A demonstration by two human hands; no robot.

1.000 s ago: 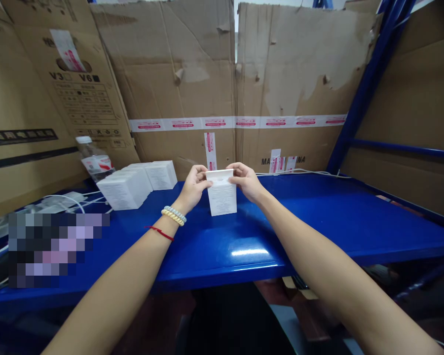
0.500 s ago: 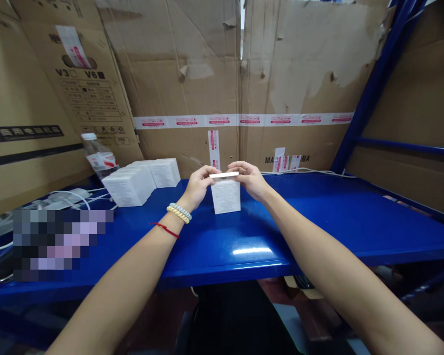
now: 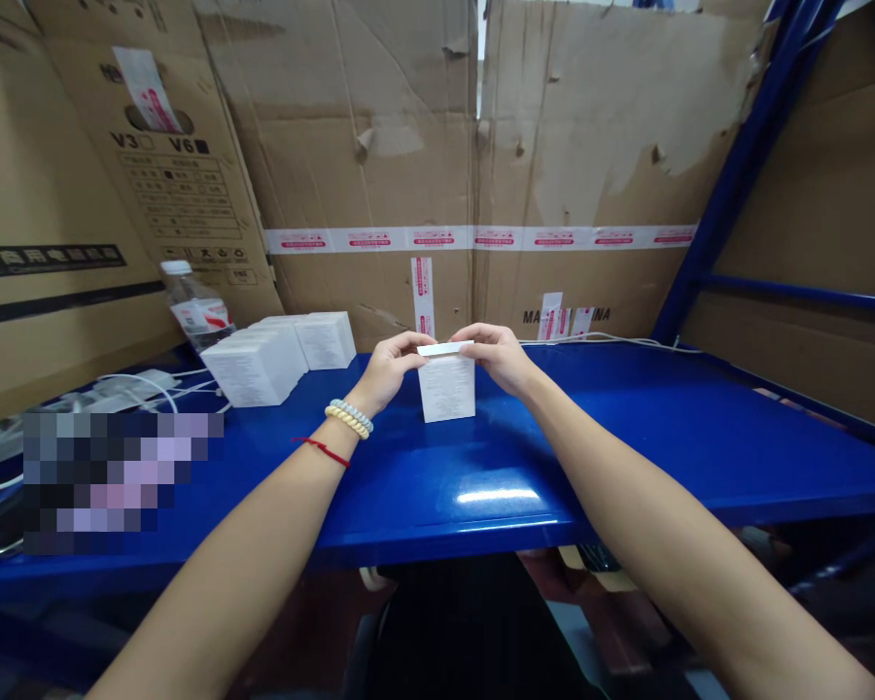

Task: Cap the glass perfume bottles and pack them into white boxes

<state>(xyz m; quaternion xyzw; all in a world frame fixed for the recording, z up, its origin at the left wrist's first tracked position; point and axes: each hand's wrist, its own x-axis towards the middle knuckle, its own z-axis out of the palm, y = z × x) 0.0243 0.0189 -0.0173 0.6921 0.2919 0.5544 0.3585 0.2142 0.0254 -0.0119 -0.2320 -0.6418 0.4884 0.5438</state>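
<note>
A small white box point(image 3: 448, 389) with fine print on its front stands upright on the blue table point(image 3: 437, 486). Its top flap point(image 3: 443, 348) lies low over the upper edge, tilted a little toward me. My left hand point(image 3: 394, 365) pinches the flap's left end between thumb and fingers, and my right hand point(image 3: 502, 355) does the same at the right end. Fingertips behind the flap are partly hidden. Hair ties and a red string circle my left wrist.
Rows of similar white boxes point(image 3: 255, 365) stand at the back left, beside a plastic bottle point(image 3: 195, 309). White cables and a power strip point(image 3: 127, 389) lie farther left. Cardboard point(image 3: 365, 185) walls the back, and a blue metal post point(image 3: 736, 165) rises at the right.
The flap has tipped down and now sits closer against the box top, its front edge folded toward me. Both hands have shifted slightly with it.
</note>
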